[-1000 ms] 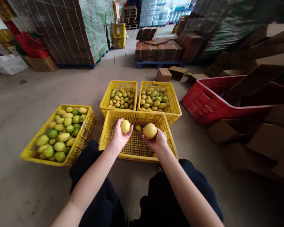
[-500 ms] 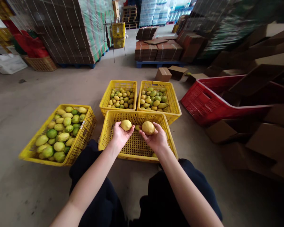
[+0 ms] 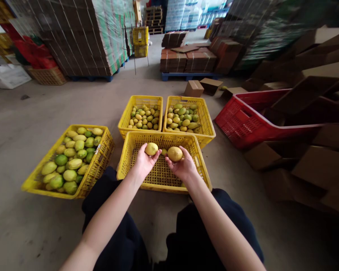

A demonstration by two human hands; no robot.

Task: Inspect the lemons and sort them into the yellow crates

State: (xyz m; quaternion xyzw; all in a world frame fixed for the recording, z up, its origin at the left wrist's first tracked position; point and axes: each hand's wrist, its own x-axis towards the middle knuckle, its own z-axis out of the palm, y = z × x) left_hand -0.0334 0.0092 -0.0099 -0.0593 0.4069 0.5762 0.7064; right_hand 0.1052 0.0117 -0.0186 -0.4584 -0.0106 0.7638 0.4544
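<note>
The floor (image 3: 59, 109) is grey, with some dark spots on it. Directly before the person stands the front crate (image 3: 161, 186), yellow and perforated, with its bottom mostly bare. Above it, the left hand (image 3: 144, 161) curls its fingers around the smaller lemon (image 3: 151, 149), and the right hand (image 3: 184, 166) grips the larger lemon (image 3: 175, 154) between thumb and fingers; the two fruits are near, but apart. Just behind stand two rear crates (image 3: 209, 126) with yellow and green fruits, side by side. At the left, a fuller crate (image 3: 100, 169) stands tilted. At the right are a red crate (image 3: 241, 126) and open cardboard boxes (image 3: 319, 163). Farther in the room, flattened cartons (image 3: 173, 61) lie on a blue pallet (image 3: 190, 76), near a tall wrapped stack (image 3: 79, 37).
</note>
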